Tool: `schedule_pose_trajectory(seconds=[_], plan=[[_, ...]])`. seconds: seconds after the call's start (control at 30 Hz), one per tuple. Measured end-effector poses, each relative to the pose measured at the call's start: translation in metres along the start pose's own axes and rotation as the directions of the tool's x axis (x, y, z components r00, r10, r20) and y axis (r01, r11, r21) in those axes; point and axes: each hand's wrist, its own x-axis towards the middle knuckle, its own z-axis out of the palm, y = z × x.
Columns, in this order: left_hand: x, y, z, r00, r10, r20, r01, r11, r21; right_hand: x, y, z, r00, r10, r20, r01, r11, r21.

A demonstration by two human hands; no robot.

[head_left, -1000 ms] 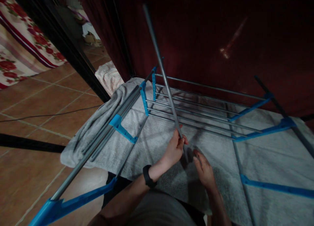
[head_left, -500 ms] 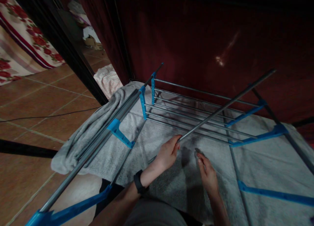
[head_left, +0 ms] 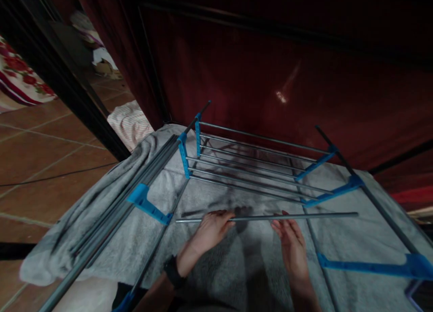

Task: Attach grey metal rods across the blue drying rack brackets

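A loose grey metal rod (head_left: 324, 215) lies nearly level across the view in front of me. My left hand (head_left: 213, 231), with a black watch at the wrist, is closed round its left part. The fingertips of my right hand (head_left: 289, 235) are curled at the rod right of its middle, pinching it. Just beyond stands a partly built metal rack (head_left: 250, 181), its thin bars running between blue plastic brackets (head_left: 186, 156). A blue side bracket (head_left: 149, 206) juts inward on the left frame, and another blue bracket (head_left: 368, 266) sits on the right frame.
A bundle of grey rods (head_left: 135, 192) rests on the left side of the grey blanket (head_left: 219, 258). Behind the rack rises a dark red panel (head_left: 237, 77). Tiled floor (head_left: 61, 158) with a black cable lies to the left, near a striped cloth (head_left: 130, 125).
The rod has swung down from a steep slant to nearly level. My right hand has come up to the rod from beside it. The view has shifted somewhat.
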Motion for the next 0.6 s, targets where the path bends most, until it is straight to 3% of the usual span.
schedule_pose_trajectory(seconds=[0.1, 0.33, 0.5, 0.6], plan=[[-0.002, -0.006, 0.000, 1.000, -0.016, 0.018, 0.015, 0.999, 0.045, 0.004, 0.004, -0.008, 0.997, -0.044, 0.063, 0.042, 0.998, 0.039], [-0.004, -0.021, -0.007, 0.996, -0.029, 0.082, 0.021, 0.995, 0.098, 0.013, 0.016, -0.024, 0.995, -0.089, 0.036, 0.091, 0.993, -0.071], [-0.007, -0.049, -0.007, 0.999, -0.054, 0.006, 0.052, 0.979, 0.198, 0.011, 0.011, -0.025, 1.000, 0.015, -0.008, -0.015, 1.000, -0.014], [-0.009, -0.061, -0.013, 0.996, -0.085, -0.009, 0.084, 0.967, 0.240, 0.016, 0.013, -0.031, 0.991, 0.105, -0.083, -0.094, 0.988, 0.125]])
